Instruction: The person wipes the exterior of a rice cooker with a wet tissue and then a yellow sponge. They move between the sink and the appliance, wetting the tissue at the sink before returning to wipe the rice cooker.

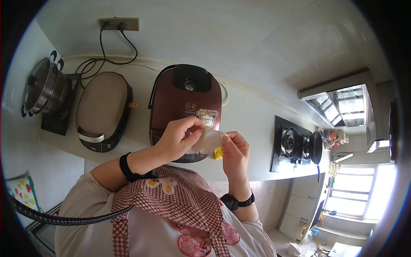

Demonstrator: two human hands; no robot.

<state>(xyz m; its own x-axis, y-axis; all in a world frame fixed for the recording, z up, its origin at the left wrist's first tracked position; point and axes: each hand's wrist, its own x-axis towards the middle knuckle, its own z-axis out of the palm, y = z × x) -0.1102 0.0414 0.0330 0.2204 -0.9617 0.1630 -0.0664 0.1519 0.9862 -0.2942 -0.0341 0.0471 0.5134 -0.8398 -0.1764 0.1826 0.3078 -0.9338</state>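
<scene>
Between my two hands is a thin, translucent whitish piece of plastic (210,140), a bag or a disposable glove; I cannot tell which. My left hand (176,136) pinches its left side between thumb and fingers, above the front of a dark red rice cooker (175,99). With thumb and forefinger, my right hand (236,152) grips its upper right corner. A yellow sponge-like piece (218,153) shows just below the plastic, partly covered by it. The cooker's lid is down, and my left hand and the plastic hide part of its control panel.
Left of the cooker sit a closed electric griddle (104,99) and a steel steamer pot (45,86) on a black hot plate (54,120). Black cords hang from a wall socket (118,24). Along the counter (245,112) to the right are a gas hob (278,144) and a frying pan (316,147).
</scene>
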